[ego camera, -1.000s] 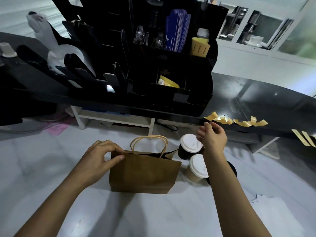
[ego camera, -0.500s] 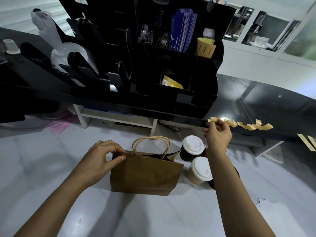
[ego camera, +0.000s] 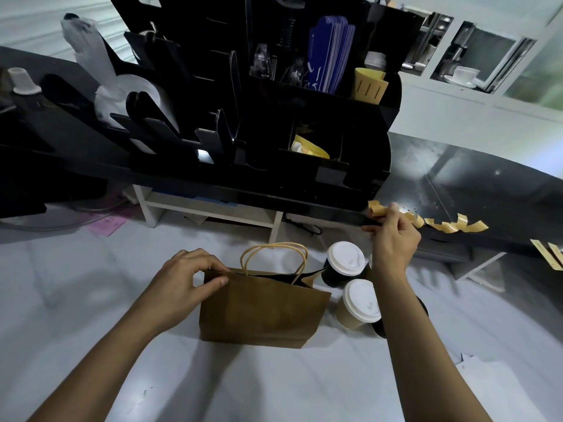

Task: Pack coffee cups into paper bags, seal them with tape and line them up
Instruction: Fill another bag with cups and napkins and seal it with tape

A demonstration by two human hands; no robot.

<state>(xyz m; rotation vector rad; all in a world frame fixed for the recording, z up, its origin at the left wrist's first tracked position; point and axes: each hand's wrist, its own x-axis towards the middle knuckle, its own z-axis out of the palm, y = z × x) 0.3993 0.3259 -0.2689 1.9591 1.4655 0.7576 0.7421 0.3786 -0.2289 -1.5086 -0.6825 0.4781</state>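
Observation:
A brown paper bag (ego camera: 262, 309) with twine handles stands on the white counter. My left hand (ego camera: 185, 281) pinches its top left corner. To the bag's right stand a dark coffee cup (ego camera: 344, 264) and a tan coffee cup (ego camera: 358, 304), both with white lids. A third cup is mostly hidden behind my right forearm. My right hand (ego camera: 393, 239) is raised to the edge of the black shelf, where it pinches a curled yellow tape strip (ego camera: 377, 210). More tape strips (ego camera: 457, 225) hang along that edge to the right.
A black organiser rack (ego camera: 304, 141) with sleeves, bags and lids fills the shelf (ego camera: 475, 184) above the counter. Two more tape strips (ego camera: 548, 254) stick at the far right. A white paper (ego camera: 493, 379) lies at the lower right.
My right hand has risen from above the cups to the shelf edge and taken hold of the leftmost tape strip. My left hand stays on the bag's corner.

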